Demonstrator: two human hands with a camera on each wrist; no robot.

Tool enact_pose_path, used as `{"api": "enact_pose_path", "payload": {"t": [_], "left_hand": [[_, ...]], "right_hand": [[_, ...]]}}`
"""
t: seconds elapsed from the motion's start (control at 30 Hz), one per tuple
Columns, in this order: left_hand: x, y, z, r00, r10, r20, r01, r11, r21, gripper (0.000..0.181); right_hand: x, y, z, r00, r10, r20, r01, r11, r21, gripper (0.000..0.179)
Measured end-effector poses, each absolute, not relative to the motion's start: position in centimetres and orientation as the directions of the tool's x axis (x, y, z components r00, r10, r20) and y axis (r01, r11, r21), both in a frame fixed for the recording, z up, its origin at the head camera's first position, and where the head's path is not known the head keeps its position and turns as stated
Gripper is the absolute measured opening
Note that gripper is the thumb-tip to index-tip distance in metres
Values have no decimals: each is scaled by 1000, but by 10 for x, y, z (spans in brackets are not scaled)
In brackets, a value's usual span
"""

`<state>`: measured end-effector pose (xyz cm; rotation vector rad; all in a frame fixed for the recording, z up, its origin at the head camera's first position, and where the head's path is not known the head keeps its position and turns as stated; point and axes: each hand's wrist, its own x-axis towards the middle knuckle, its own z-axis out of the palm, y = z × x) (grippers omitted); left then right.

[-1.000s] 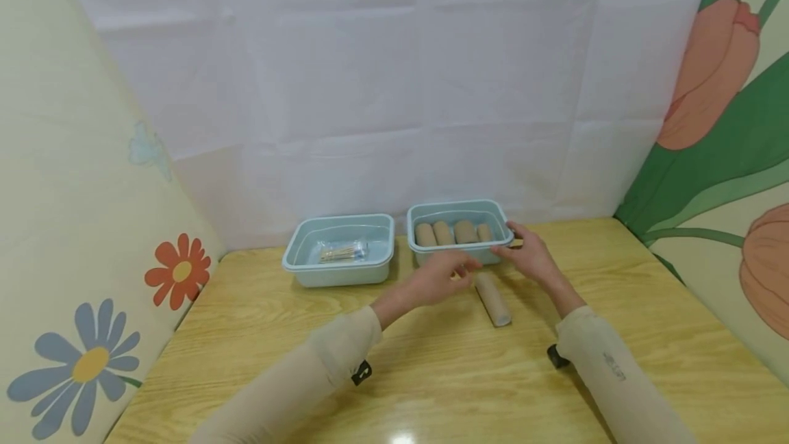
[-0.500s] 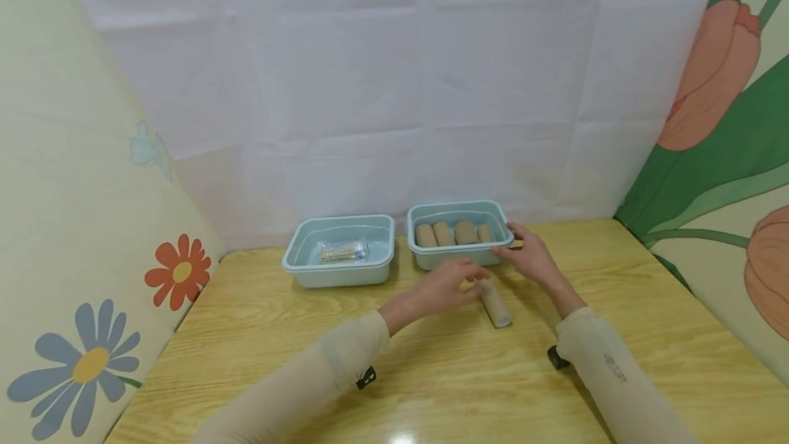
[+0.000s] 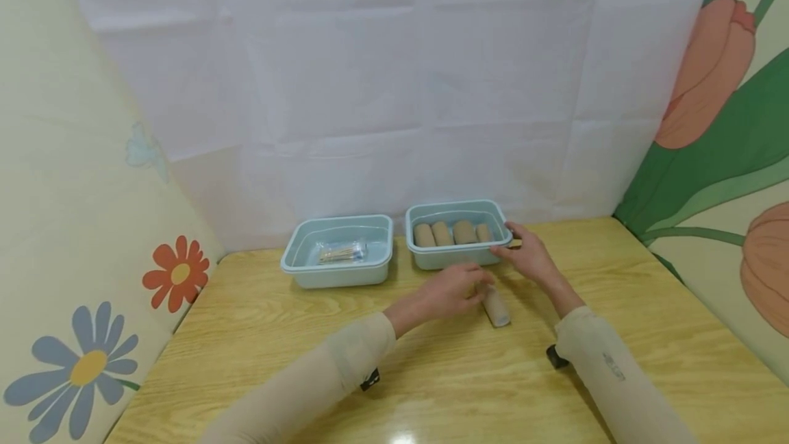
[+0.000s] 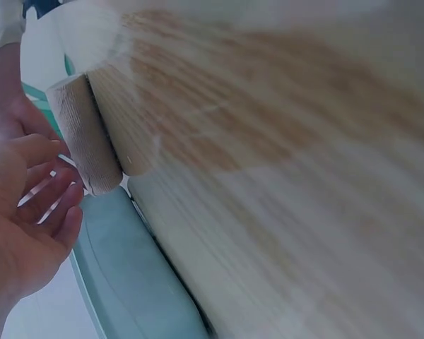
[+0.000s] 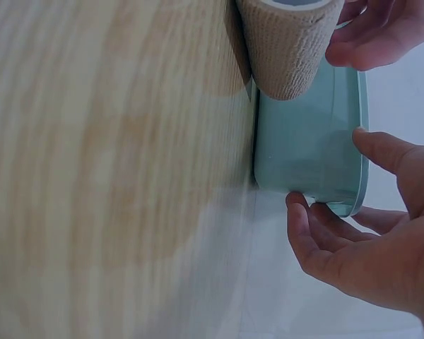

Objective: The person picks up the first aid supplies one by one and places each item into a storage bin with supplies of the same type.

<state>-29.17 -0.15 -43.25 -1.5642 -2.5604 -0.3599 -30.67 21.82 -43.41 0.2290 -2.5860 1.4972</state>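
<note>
A tan bandage roll (image 3: pixel 496 308) with a crinkled weave lies on the wooden table, in front of the right-hand light blue bin (image 3: pixel 440 259). My left hand (image 3: pixel 445 292) is over the roll's far end, its fingers loosely bent. In the left wrist view those fingers (image 4: pixel 56 205) are right beside the roll and not wrapped round it. My right hand (image 3: pixel 531 257) holds the bin's right end, with the thumb (image 5: pixel 381 148) on the rim and the other fingers against the end wall. Several more bandage rolls (image 3: pixel 464 232) lie side by side inside that bin.
To the left stands a second light blue bin (image 3: pixel 345 278), with a clear bag of cotton swabs (image 3: pixel 342 252) in it. A white cloth (image 3: pixel 345 88) hangs behind both bins. Flower-painted panels (image 3: pixel 92 156) flank the table (image 3: pixel 277 334).
My left hand has moved slightly right and toward me, from in front of the bin to over the roll's far end. My right hand has stayed on the bin.
</note>
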Motion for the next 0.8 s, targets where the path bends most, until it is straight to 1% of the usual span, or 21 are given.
{"api": "enact_pose_path", "payload": {"t": [0.17, 0.33, 0.43, 0.53, 0.6, 0.8], "left_hand": [[-293, -1, -435, -435, 872, 226, 900, 422, 107, 29], [-295, 0, -435, -388, 892, 232, 922, 377, 91, 28], [-295, 0, -435, -354, 911, 210, 935, 350, 58, 33], [-297, 1, -436, -334, 925, 181, 941, 338, 13, 38], [-297, 1, -438, -339, 926, 166, 939, 344, 0, 41], [-297, 5, -439, -390, 910, 139, 920, 393, 6, 43]], "right_hand": [[-305, 218, -433, -978, -69, 198, -206, 490, -847, 76], [-304, 216, -431, -979, -62, 193, -199, 488, -850, 76], [-304, 216, -431, -978, -62, 197, -202, 494, -846, 75], [-304, 216, -431, -977, -66, 201, -207, 500, -841, 75], [-305, 217, -432, -977, -68, 203, -209, 501, -840, 75], [-307, 218, -434, -978, -71, 195, -204, 493, -846, 76]]}}
